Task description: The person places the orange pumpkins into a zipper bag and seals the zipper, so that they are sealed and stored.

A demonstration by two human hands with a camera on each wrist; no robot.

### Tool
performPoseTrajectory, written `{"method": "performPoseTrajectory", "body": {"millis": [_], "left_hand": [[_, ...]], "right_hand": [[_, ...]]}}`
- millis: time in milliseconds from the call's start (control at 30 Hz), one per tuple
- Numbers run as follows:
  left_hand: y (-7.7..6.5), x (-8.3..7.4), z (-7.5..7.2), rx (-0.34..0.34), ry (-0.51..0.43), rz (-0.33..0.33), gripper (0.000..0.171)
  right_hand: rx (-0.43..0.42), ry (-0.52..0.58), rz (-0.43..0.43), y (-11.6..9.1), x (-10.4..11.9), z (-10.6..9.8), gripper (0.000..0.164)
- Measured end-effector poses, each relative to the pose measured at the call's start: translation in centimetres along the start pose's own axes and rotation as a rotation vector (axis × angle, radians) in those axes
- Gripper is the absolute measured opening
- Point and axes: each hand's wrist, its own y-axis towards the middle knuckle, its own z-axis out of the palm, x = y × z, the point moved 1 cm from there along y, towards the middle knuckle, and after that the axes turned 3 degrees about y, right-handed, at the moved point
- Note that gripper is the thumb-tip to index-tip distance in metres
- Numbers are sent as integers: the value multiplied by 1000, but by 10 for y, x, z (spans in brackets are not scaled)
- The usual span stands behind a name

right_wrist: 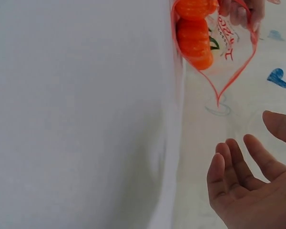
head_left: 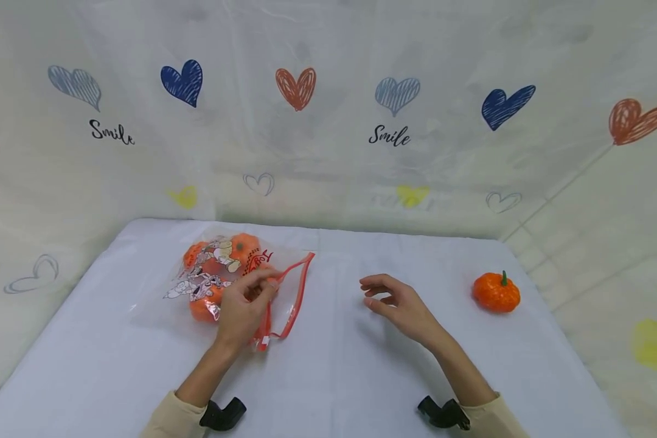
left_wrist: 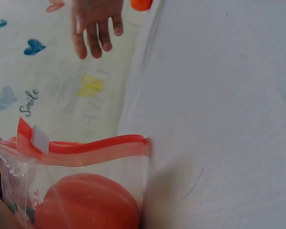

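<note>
A clear bag with cartoon figures and red lettering printed on it lay on the left, far part of the counter, its mouth turned to the right. Several orange pumpkins sat inside it, seen through the plastic. The left grip was pinching the bag at its red edge, and the mouth gaped in a loop to the right of the fingers. A white slider showed on that edge in the left wrist view. The right grip was released, fingers loosely bent, hanging above the counter to the right of the bag and apart from it. Farther right, near the counter's right edge, rested a single pumpkin with a green stem. Beige sleeves and black wrist pieces showed at the near side; at the far side rose a pale backdrop printed with hearts and "Smile"
</note>
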Motion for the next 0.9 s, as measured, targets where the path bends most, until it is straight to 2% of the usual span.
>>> {"method": "performPoseTrajectory", "body": {"millis": [600,900], "left_hand": [[-3,-1,-2,21,-13,-26,19],[-2,0,-1,27,-16,-18,19]], "right_hand": [[-156,-100,85,-14,-13,-35,31],[-224,-176,117,-21,-19,-55,33]]}}
